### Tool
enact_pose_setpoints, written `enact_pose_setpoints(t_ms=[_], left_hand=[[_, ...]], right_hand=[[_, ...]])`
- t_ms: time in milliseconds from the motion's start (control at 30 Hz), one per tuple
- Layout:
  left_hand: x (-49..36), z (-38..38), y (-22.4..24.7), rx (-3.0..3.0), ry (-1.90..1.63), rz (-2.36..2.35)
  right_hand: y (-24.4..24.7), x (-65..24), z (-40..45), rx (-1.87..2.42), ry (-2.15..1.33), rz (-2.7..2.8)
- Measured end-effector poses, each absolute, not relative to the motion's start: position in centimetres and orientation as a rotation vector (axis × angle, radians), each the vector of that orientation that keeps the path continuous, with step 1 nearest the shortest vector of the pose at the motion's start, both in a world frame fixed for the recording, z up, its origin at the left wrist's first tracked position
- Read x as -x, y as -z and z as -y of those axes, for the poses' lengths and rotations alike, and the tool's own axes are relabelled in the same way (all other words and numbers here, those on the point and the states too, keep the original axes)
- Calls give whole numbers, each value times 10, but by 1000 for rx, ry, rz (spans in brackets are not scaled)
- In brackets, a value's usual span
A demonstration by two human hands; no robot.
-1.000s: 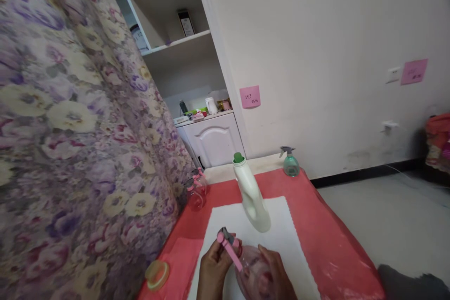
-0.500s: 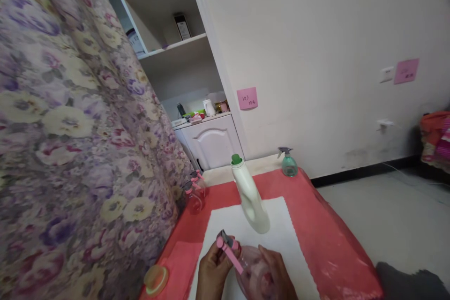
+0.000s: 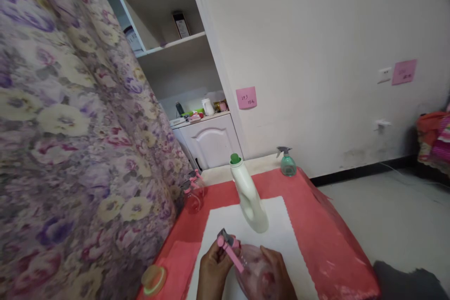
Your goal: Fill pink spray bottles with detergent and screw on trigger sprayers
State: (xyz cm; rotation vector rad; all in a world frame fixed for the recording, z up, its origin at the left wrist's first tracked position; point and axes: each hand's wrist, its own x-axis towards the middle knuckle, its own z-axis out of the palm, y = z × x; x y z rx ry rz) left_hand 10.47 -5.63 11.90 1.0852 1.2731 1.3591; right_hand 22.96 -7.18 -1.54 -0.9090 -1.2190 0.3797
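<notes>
You hold a translucent pink spray bottle (image 3: 251, 255) tilted over a white cloth (image 3: 276, 211) at the near part of a red-covered counter (image 3: 337, 248), its spray head leaning toward your left; whether its base touches the cloth cannot be told. Your left hand (image 3: 217, 265) pinches the gray-and-pink spray head (image 3: 228, 240) near its collar, while your right hand (image 3: 277, 269) wraps around the far side of the rounded body, fingers curved to its wall. The bottle looks like thin, smooth plastic, probably light, with a wall that would give a little under a hard squeeze and could turn slick if wet. The body's broad curve offers your right palm its steadiest hold; the collar, looking stiffer, suits your left fingertips. The slender pink trigger (image 3: 231, 255) looks the weakest part and makes a poor handle, likely to swing or bend under load. How firmly the head sits on the neck cannot be judged from here. Just beyond your hands stands a pale green jug (image 3: 250, 201) with a molded grip; a green spray bottle (image 3: 288, 167) stands well apart at the counter's far right.
</notes>
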Motion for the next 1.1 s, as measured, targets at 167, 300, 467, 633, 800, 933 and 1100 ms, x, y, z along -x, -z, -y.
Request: enact_pose_setpoints(t_ms=[167,300,467,633,800,933,1100], left_hand=[[-106,56,-120,-1111,-1402,-1281],[-111,60,-122,-1104,-1437,-1294],[-112,60,-122,-1086,-1425,-1305],[-110,58,-124,-1126,-1365,-1312],[-110,65,-136,-1125,-1311,-1211],[-111,69,-146,-1169,-1250,-1126],[-112,67,-151,-1214,-1212,-1092]], right_hand=[[19,-250,67,888,-335,1385],[19,-250,69,870,-410,1361],[9,-236,75,907,-507,1227],[5,-242,76,874,-558,1249],[5,-249,79,838,-815,1278],[7,-254,80,802,-962,1278],[4,-264,79,681,-1205,1251]])
